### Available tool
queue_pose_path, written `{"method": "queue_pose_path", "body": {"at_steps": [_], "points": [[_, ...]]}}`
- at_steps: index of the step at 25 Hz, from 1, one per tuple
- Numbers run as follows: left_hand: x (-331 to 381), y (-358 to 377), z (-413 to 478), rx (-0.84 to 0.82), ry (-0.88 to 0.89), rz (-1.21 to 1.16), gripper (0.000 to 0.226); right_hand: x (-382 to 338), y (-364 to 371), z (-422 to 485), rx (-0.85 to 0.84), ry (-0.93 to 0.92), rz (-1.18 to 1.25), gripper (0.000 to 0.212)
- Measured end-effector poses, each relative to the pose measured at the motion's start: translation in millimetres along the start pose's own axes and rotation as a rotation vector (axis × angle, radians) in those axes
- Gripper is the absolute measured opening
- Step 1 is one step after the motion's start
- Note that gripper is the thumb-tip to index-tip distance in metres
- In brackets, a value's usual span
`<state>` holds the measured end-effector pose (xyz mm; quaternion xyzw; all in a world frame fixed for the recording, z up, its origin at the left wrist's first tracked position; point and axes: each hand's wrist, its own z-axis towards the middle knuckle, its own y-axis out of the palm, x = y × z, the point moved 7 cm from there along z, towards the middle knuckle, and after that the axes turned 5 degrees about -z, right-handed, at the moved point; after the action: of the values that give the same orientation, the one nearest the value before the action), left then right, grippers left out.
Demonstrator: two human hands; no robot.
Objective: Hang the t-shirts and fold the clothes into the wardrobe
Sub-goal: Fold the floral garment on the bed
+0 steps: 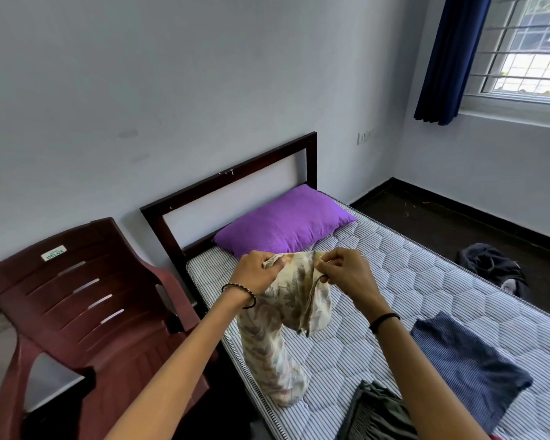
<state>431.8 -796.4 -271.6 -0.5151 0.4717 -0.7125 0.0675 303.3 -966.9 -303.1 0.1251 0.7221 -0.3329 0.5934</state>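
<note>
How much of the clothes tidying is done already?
Not much looks done: no wardrobe shows here. The dark blue cloth lies flat on the striped mattress, maybe folded. In hand: left hand and right hand hold the top edge of the cream leaf-print garment, its lower end resting on the mattress. Left: that one, the grey-green cloth and the dark heap on the floor.

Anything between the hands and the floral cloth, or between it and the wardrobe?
Nothing between them: left hand and right hand both grip the floral cloth at its top, its lower end resting on the mattress. The wardrobe is not in view, so that path cannot be judged.
</note>
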Motion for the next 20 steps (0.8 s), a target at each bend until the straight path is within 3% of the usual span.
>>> {"method": "queue_pose_path", "body": {"at_steps": [4,7,15,20], "points": [[-10,5,4,0.022,-0.063,-0.274,0.034,-16,7,-1,0.043,-0.07,-0.085,0.01],[-2,18,4,-0.061,-0.027,-0.427,0.038,-23,23,-2,0.017,-0.076,-0.021,0.011],[0,19,3,-0.09,-0.027,-0.472,0.023,-21,31,5,-0.104,-0.035,0.302,0.013],[7,14,0,-0.106,0.029,-0.524,0.024,-16,35,5,-0.205,0.053,0.641,0.027]]}}
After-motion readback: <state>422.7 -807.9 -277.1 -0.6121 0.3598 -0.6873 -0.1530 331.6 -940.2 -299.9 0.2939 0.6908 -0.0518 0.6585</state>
